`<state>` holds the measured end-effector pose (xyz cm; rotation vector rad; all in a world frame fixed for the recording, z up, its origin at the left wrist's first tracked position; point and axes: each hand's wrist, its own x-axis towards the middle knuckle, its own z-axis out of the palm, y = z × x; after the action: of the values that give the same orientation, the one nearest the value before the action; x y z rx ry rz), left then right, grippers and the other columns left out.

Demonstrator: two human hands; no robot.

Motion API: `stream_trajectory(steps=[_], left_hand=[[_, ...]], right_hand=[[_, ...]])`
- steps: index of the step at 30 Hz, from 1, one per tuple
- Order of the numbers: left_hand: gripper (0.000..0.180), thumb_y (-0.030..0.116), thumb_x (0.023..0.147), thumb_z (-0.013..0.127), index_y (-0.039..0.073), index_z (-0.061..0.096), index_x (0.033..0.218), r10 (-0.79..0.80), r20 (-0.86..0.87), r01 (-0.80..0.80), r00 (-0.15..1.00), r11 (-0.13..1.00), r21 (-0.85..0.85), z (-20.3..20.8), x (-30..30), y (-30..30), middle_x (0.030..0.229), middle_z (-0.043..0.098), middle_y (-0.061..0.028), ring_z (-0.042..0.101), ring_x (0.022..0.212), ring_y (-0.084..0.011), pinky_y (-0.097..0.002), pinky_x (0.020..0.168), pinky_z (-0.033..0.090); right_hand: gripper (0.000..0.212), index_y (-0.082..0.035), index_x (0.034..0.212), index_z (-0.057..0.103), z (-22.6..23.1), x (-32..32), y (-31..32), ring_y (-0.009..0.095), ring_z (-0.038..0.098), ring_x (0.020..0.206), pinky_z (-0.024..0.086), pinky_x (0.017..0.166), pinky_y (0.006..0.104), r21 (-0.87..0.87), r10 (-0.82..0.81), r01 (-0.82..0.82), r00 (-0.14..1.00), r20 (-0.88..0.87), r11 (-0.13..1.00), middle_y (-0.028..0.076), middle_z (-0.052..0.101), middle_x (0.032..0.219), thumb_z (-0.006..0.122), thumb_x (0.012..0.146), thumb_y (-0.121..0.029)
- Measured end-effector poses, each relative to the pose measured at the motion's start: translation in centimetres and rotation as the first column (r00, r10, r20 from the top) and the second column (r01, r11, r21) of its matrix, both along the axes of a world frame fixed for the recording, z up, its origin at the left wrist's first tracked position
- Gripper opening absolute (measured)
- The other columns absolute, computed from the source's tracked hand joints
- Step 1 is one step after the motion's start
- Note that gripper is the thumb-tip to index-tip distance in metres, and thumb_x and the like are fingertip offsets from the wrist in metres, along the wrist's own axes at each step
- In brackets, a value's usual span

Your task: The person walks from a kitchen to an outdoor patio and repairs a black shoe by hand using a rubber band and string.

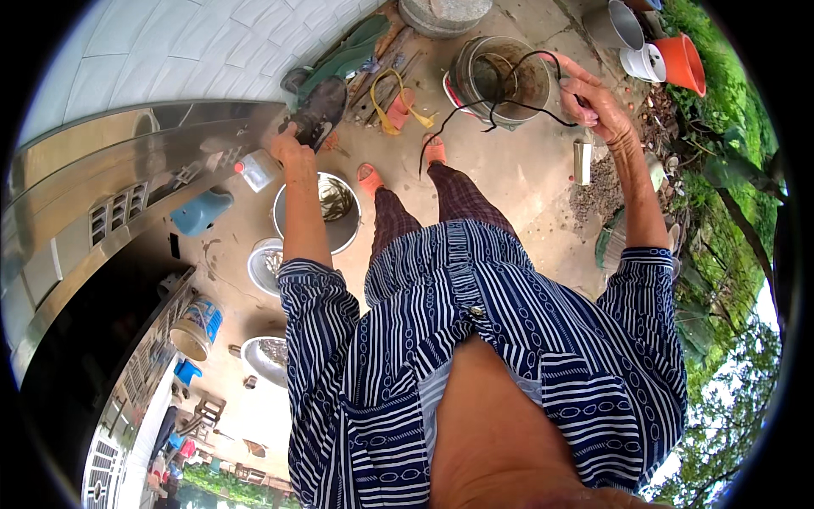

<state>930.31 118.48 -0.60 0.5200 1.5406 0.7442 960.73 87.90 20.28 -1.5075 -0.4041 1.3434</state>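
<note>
My left hand (pixel 292 146) is closed on a dark shoe (pixel 324 109), held up near the wall's metal-faced edge. Out to the right, my right hand (pixel 593 100) pinches a thin black cord (pixel 532 102) between bent fingers. The cord hangs in loose loops across the mouth of a large bucket (pixel 485 72), and one end trails down toward my right foot. Below my left forearm stands a metal basin (pixel 346 231) with slender silvery-green things in it, too small to tell. A clear plastic jug (pixel 257 172) with a red cap is beside the left wrist.
A yellow strap (pixel 387 125) and sticks lie on the ground ahead. A round stone block (pixel 445 15) stands beyond. Orange (pixel 681 66) and grey (pixel 612 27) buckets are at the far right, by plants. A blue stool-like object (pixel 202 212) and a white basin (pixel 264 360) are at left.
</note>
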Motion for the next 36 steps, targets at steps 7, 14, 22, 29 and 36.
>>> stream_trajectory(steps=[7,14,22,29,36], left_hand=[[0.026,0.003,0.071,0.057,0.006,0.053,0.096,-0.117,-0.152,0.094,0.981,0.984,-0.15,-7.7,-0.4,-5.1,0.087,0.055,-0.0055,0.053,0.07,-0.0201,-0.0296,0.048,0.036],[0.033,0.005,0.069,0.059,0.009,0.052,0.101,-0.13,-0.155,0.067,0.979,0.932,-0.357,-17.3,-1.8,-9.4,0.093,0.055,-0.0044,0.051,0.08,-0.024,-0.0402,0.069,0.036],[0.012,0.001,0.068,0.059,0.001,0.051,0.078,-0.112,-0.098,0.093,0.989,0.98,-0.178,-21.9,-0.6,-4.9,0.076,0.055,-0.0088,0.053,0.068,-0.0198,-0.0353,0.057,0.04],[0.038,0.021,0.081,0.057,0.0,0.046,0.11,-0.903,0.402,0.929,0.154,0.271,0.252,-10.8,13.1,-15.7,0.101,0.051,-0.0068,0.048,0.093,-0.0159,-0.0279,0.085,0.036],[0.02,0.018,0.081,0.057,-0.001,0.058,0.087,-0.916,0.369,0.974,-0.155,-0.08,0.211,-10.6,13.8,-17.1,0.063,0.047,0.0022,0.044,0.053,-0.0052,-0.019,0.045,0.036]], right_hand=[[0.035,-0.006,0.114,0.047,-11.1,-3.7,-0.6,0.002,0.026,0.039,0.017,0.034,0.0165,-0.288,0.041,-0.11,0.971,-0.236,0.951,-0.001,0.044,0.054,0.044,0.08,-0.012],[0.021,-0.006,0.093,0.054,-20.0,-8.7,-4.0,0.004,0.031,0.039,0.024,0.036,0.0188,-0.461,0.13,-0.236,0.959,-0.25,0.856,0.002,0.049,0.052,0.043,0.078,-0.015],[0.017,-0.007,0.088,0.06,-25.8,-8.6,-3.8,0.008,0.044,0.042,0.034,0.042,0.0217,-0.375,0.271,-0.294,0.956,-0.114,0.879,0.001,0.046,0.048,0.048,0.079,-0.015],[0.019,-0.007,0.093,0.06,-26.2,-8.0,-1.1,0.005,0.035,0.039,0.027,0.037,0.0202,-0.379,-0.029,-0.055,0.977,-0.213,0.924,-0.002,0.042,0.047,0.05,0.082,-0.018],[0.016,-0.009,0.091,0.061,-25.3,-4.2,-3.0,0.003,0.032,0.042,0.021,0.037,0.0186,-0.432,-0.04,-0.02,0.991,-0.129,0.902,-0.005,0.037,0.05,0.056,0.08,-0.02]])
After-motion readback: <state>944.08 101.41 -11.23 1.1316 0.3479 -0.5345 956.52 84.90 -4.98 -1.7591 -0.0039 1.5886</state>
